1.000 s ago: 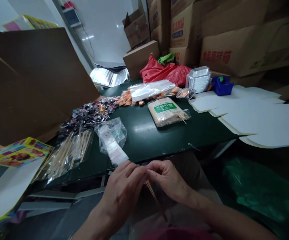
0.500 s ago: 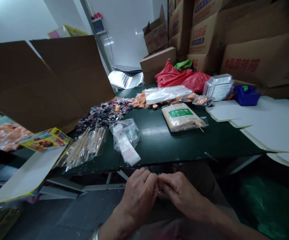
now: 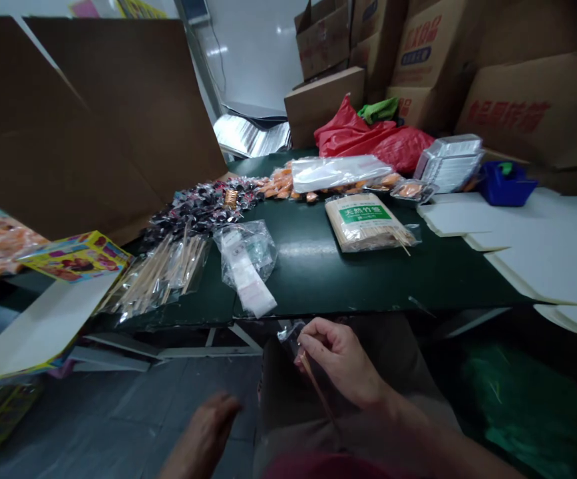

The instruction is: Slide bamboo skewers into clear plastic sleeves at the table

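Pinching thin sticks (image 3: 321,394) near their upper end, the right hand (image 3: 343,364) presses its fingers together where clear film (image 3: 288,334) shows; how many sticks is unclear. They are above the lap (image 3: 368,432), just in front of the near edge of the tabletop (image 3: 308,286). Their long axis slants from the pinch down towards the body and slightly right, the upper end pointing forward to the tabletop. A firm pinch close to the film should keep the sticks together, with the lower end best held off the clothing. The left hand (image 3: 211,422) is apart, lower and leftward, its fingers too blurred to tell whether spread or closed. Beyond lie a white strip (image 3: 252,287) and a stick pack (image 3: 368,233)
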`<state>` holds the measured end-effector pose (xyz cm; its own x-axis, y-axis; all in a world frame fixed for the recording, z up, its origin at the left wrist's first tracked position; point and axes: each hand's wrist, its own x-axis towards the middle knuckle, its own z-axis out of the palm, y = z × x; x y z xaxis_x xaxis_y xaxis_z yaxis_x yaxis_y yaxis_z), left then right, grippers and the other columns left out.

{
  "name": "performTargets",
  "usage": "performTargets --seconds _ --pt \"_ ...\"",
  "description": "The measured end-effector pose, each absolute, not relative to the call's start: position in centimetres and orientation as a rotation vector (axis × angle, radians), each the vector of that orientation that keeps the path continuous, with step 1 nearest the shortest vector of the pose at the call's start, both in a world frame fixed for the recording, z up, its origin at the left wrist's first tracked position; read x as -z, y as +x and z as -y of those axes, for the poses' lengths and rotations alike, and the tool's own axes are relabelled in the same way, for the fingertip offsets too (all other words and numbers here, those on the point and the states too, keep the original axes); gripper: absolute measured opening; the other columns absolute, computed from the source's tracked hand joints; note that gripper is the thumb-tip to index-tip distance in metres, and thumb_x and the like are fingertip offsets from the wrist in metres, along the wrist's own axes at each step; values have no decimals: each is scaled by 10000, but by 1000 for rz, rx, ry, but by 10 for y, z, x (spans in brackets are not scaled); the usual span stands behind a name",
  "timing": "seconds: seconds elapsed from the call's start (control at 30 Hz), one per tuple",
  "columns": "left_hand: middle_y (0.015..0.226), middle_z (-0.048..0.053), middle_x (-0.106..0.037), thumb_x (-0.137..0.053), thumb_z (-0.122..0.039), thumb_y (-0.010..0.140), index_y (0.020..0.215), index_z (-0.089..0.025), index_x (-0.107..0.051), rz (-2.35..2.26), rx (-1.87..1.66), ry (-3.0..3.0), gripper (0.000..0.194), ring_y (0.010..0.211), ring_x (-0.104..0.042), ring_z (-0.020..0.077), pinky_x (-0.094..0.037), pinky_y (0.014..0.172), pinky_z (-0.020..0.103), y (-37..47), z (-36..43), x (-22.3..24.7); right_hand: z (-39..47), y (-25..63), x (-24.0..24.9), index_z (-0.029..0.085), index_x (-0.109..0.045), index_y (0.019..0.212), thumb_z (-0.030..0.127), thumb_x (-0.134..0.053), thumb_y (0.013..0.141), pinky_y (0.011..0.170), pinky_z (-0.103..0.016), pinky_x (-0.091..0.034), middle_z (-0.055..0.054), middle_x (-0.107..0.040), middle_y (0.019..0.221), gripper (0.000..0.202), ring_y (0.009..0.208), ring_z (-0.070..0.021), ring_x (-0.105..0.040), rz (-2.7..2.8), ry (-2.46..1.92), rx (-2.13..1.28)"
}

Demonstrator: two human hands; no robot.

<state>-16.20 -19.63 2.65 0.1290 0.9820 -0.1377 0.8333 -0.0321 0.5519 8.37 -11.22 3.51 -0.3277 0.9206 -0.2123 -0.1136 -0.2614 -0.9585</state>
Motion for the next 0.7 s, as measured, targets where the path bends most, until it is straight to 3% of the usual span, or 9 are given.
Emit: performTargets --seconds 0.13,0.2,0.3,0.47,0.7 --pt "775 10 -642 -543 -177 853 929 -224 -650 -1569 -920 2155 139 700 -589 112 -448 625 180 -110 171 -69 114 75 -36 167 -616 744 358 -549 826 528 -224 -466 -15 -642 632 218 558 -146 -606 1280 -1122 -1637" --pt "777 15 -632 -595 -182 829 907 -203 -652 -1523 -967 2278 99 722 -578 124 -449 648 201 -89 149 -85 117 74 -38 167 -662 823 339 -525 851 588 -230 -477 -30 -664 713 222 644 -160 -624 1385 -1091 -1567" --pt "768 31 -632 -601 -189 829 817 -179 -661 -1523 -762 2313 63 739 -571 146 -442 663 235 -80 126 -87 122 78 -38 190 -692 897 319 -488 889 646 -229 -474 -34 -670 789 242 745 -176 -624 1564 -1024 -1505" --pt "741 21 -640 -583 -135 819 796 -184 -670 -1467 -543 2207 103 703 -572 123 -415 616 208 -88 130 -76 121 87 -16 203 -679 902 359 -428 926 566 -219 -446 -32 -632 717 297 649 -166 -582 1761 -899 -1498" --pt "679 50 -615 -509 -63 727 685 -165 -624 -1816 -849 2309 160 666 -545 154 -416 592 250 -101 119 -72 117 75 -11 208 -666 928 383 -417 927 573 -213 -461 -31 -640 713 305 631 -163 -597 1876 -811 -1435"
